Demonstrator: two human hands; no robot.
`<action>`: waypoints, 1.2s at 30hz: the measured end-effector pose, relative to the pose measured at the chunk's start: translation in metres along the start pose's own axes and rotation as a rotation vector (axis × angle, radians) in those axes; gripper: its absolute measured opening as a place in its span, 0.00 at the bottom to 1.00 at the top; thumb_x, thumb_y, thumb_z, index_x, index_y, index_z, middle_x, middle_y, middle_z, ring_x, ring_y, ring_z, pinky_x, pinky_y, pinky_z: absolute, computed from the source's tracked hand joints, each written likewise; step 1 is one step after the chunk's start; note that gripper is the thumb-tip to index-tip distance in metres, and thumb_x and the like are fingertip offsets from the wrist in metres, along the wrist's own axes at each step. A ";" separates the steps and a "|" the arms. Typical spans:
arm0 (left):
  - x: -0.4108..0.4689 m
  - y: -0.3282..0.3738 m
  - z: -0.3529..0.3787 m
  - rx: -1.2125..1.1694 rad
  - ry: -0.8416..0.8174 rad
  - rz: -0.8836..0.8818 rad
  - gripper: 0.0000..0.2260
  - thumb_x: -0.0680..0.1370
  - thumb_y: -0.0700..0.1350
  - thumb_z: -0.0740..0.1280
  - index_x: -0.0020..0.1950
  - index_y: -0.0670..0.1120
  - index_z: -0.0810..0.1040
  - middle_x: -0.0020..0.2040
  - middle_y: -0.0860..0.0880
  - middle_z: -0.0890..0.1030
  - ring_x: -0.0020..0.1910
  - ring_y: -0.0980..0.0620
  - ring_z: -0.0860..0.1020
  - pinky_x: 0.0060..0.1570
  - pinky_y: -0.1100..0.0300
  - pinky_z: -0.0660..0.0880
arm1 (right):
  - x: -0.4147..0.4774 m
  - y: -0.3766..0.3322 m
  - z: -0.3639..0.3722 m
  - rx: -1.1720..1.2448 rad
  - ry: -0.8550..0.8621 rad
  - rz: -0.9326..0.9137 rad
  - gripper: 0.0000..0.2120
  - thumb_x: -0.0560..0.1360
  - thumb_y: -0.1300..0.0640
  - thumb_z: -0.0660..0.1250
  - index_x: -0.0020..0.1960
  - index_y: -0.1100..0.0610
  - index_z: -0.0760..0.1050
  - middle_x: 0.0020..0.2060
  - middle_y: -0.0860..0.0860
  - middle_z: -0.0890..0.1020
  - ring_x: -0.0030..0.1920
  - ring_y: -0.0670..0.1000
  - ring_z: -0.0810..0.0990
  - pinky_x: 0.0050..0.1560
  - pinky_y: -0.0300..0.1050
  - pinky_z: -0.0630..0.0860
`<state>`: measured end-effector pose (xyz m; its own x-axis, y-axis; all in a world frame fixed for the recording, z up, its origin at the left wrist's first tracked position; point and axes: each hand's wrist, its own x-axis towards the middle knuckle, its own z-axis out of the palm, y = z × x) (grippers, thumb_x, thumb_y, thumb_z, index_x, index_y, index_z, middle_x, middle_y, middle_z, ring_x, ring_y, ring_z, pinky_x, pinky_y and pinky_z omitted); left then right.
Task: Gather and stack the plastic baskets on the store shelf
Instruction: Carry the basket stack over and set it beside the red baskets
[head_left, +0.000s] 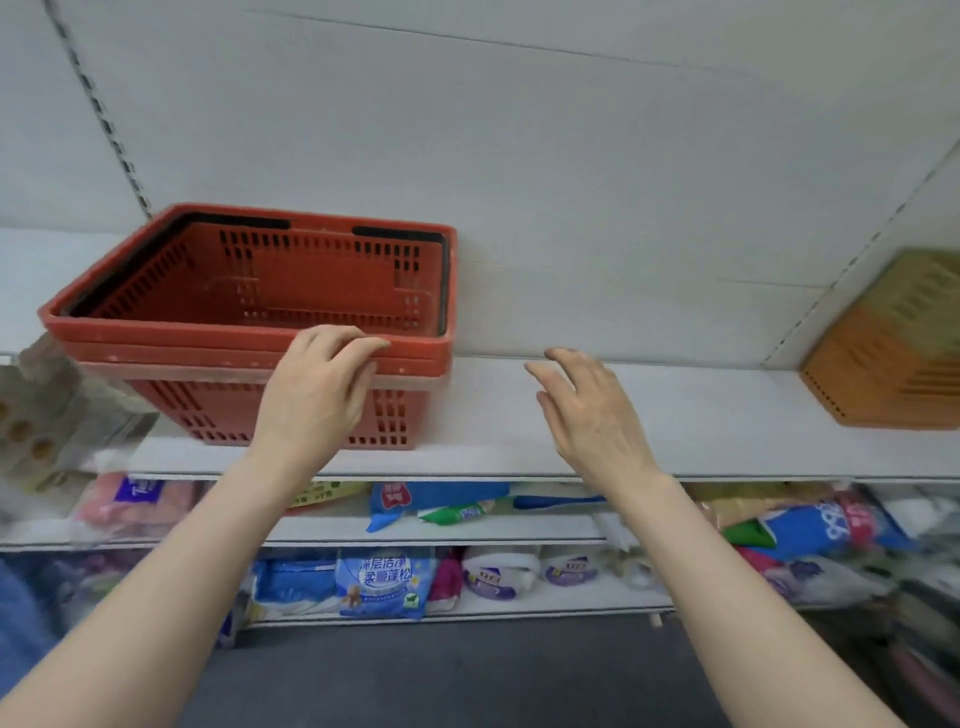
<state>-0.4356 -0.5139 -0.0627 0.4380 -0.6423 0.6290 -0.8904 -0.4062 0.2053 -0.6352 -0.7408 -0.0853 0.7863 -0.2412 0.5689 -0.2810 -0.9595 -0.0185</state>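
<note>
At the far left of the top shelf lies a clear wrapped pack with round holes in it, blurred and unreadable. Just right of it stands a nested stack of red plastic baskets: three rims show one above another at the near side, black handles lie folded along the top rim, and the topmost basket holds nothing. The stack sits on the left part of the top shelf, its base close to the front edge.

The left hand is at the near rim of the stack; its grip is half curled, fingertips hooked over the topmost rim and palm in front of the basket wall, touching but not clenched. The right hand hovers above the bare shelf to the right of the stack, its grip released, fingers spread and slightly bent, touching nothing.

At the far right of the same shelf stands a stack of orange and yellowish perforated baskets, well apart from the red ones, blurred and cut by the frame edge.

Below, the lower shelves carry soft packaged goods. A blue and white bag bears Chinese print reading 深层洁净 and 柔…蓬松, one character unclear. The other labels are too blurred to read
</note>
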 end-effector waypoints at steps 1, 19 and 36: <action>0.003 0.023 0.012 -0.034 -0.008 -0.008 0.11 0.78 0.40 0.66 0.59 0.44 0.81 0.54 0.44 0.80 0.54 0.42 0.75 0.55 0.52 0.72 | -0.018 0.018 -0.007 0.001 -0.021 0.030 0.15 0.79 0.60 0.62 0.64 0.60 0.76 0.61 0.62 0.78 0.60 0.63 0.78 0.60 0.59 0.75; 0.089 0.449 0.272 -0.703 -0.511 0.010 0.19 0.79 0.52 0.62 0.70 0.54 0.70 0.66 0.51 0.74 0.60 0.51 0.77 0.59 0.54 0.74 | -0.256 0.365 -0.156 0.164 -0.131 0.963 0.21 0.82 0.55 0.60 0.74 0.56 0.67 0.70 0.54 0.74 0.69 0.53 0.71 0.67 0.41 0.65; 0.327 0.636 0.447 -0.505 -0.405 0.407 0.28 0.75 0.62 0.63 0.72 0.52 0.68 0.78 0.38 0.57 0.76 0.34 0.58 0.70 0.36 0.62 | -0.136 0.684 -0.187 0.089 0.126 1.078 0.27 0.83 0.47 0.55 0.80 0.52 0.55 0.77 0.61 0.60 0.75 0.60 0.64 0.72 0.51 0.63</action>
<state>-0.8035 -1.2732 -0.0617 -0.0122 -0.9057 0.4238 -0.8972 0.1970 0.3953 -1.0377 -1.3368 -0.0216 0.0870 -0.9507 0.2978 -0.7441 -0.2608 -0.6151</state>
